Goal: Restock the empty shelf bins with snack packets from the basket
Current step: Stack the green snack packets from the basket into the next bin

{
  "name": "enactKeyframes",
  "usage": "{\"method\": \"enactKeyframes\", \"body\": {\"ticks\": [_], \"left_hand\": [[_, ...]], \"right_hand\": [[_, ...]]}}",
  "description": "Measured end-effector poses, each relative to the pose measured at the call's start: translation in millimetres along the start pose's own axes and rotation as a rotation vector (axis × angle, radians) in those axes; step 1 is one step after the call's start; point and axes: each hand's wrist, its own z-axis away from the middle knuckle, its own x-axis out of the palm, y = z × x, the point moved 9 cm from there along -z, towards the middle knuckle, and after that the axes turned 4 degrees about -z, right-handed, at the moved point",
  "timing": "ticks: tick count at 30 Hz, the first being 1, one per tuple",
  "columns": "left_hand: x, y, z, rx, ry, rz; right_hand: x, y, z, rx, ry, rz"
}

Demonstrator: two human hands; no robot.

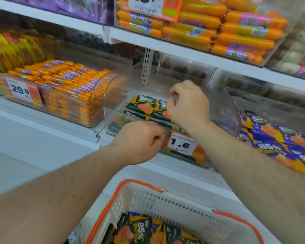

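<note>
A clear plastic shelf bin (225, 110) with a "1.6" price tag (182, 144) sits at the middle of the shelf. A few dark green snack packets (143, 103) lie inside it. My right hand (187, 104) reaches into the bin over the packets with its fingers curled; what they hold is hidden. My left hand (139, 141) is at the bin's front wall, fingers curled in a fist; nothing shows in it. Below stands a white basket (165, 199) with orange handles, holding more green packets (136, 229).
A bin of orange sausage sticks (65, 81) with a "29.8" tag stands to the left. Purple packets (278, 143) fill the bin to the right. Large orange sausages (218, 27) sit on the shelf above. The white shelf edge (42, 131) runs below the bins.
</note>
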Motion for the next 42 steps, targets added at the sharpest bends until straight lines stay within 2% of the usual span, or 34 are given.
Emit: {"method": "enactKeyframes", "body": {"ticks": [2,3,5,8,10,12,16,19,23,29,33,36,42], "left_hand": [[48,-2,18,-0.024,-0.35,-0.054],[71,-6,32,-0.057,-0.541,-0.089],[103,-15,58,-0.115,-0.814,-0.15],[130,-15,86,-0.111,-1.044,-0.248],[140,-12,101,-0.116,-1.143,-0.301],[148,-9,112,-0.114,-1.218,-0.336],[157,-6,120,-0.13,-1.255,-0.321],[159,-2,117,-0.137,-1.261,-0.311],[164,1,110,-0.144,-1.259,-0.307],[166,5,103,-0.134,-1.258,-0.289],[160,5,97,-0.16,-1.22,-0.263],[149,-4,88,-0.19,-1.15,-0.215],[107,-47,89,-0.349,-1.057,-0.155]], "right_hand": [[-22,-29,37,-0.232,0.193,-0.068],[-25,-36,58,-0.306,0.237,-0.106],[-22,-41,95,-0.373,0.247,-0.2],[3,-38,147,-0.358,0.148,-0.334],[39,-26,188,-0.268,-0.011,-0.379],[83,-6,234,-0.149,-0.25,-0.344],[160,60,344,0.237,-0.939,-0.121],[169,98,412,0.443,-1.188,0.053],[172,116,465,0.493,-1.408,0.217],[175,103,467,0.373,-1.389,0.247],[160,89,420,0.287,-1.312,0.192],[145,91,370,0.501,-1.165,0.015],[94,69,266,0.859,-0.82,-0.584]]}}
